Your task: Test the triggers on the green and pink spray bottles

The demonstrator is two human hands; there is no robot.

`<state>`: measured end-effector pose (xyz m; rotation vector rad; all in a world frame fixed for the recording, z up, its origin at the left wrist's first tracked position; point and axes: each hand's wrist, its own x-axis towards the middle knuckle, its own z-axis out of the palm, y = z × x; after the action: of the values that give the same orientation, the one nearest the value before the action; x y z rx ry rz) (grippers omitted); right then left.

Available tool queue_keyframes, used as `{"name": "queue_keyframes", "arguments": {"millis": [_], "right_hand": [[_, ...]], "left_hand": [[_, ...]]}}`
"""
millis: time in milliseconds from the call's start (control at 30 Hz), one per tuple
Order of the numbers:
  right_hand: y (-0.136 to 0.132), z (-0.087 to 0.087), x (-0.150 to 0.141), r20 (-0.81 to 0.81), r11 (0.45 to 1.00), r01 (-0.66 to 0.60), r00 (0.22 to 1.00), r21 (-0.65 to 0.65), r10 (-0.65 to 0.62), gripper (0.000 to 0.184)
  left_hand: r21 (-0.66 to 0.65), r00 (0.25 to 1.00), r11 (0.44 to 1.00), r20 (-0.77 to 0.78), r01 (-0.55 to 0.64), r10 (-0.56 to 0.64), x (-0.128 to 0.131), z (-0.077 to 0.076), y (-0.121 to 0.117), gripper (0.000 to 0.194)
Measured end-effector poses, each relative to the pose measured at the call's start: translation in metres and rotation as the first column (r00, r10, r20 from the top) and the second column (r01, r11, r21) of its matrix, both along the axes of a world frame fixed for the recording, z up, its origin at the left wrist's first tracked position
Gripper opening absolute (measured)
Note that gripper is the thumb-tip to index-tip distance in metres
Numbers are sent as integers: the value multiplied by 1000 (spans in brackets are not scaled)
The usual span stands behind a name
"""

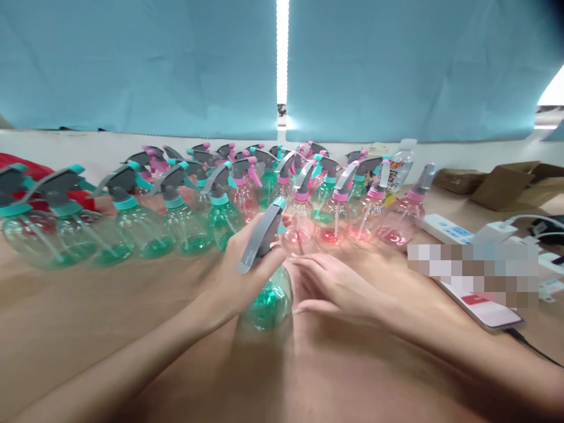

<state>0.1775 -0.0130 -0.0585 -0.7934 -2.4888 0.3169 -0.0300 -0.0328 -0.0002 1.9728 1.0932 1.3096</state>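
A clear green spray bottle (269, 302) with a grey trigger head stands close in front of me. My left hand (244, 255) is wrapped round its neck, just under the head; the fingers behind the neck are partly hidden. My right hand (335, 282) is to the right of this bottle, fingers stretched out and thumb apart, with nothing in it. Whether its fingertips touch the bottle I cannot tell. Beyond the hands stand green spray bottles (187, 232) to the left and pink spray bottles (332, 220) to the right, several of each, all upright.
To the right lie a white power strip (447, 226) with plugs and a phone (489, 311) on a black cable. A clear drink bottle (402, 161) and an open cardboard box (506, 185) are farther back. Red cloth (33, 164) shows at the left; blue curtains (154, 64) hang behind.
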Motion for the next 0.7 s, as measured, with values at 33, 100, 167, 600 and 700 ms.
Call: {"name": "queue_keyframes", "arguments": {"millis": [33, 100, 167, 600, 700], "right_hand": [[6, -4, 7, 32, 1000, 22, 999, -22, -22, 75], [15, -12, 18, 97, 997, 45, 995, -66, -39, 75], [21, -18, 25, 129, 996, 48, 991, -78, -38, 77], [22, -23, 28, 96, 985, 40, 995, -166, -24, 83], [23, -26, 30, 92, 980, 45, 995, -192, -27, 85]], "left_hand": [[0, 1000, 1000, 1, -4, 4, 1, 1, 2, 21], [-14, 1000, 1000, 5, -5, 5, 3, 5, 7, 16], [-38, 1000, 999, 13, 16, -15, 5, 9, 11, 14], [-96, 994, 995, -110, -1, -10, 6, 20, 19, 3], [-83, 993, 997, -115, 2, -12, 6, 24, 16, 18]]}}
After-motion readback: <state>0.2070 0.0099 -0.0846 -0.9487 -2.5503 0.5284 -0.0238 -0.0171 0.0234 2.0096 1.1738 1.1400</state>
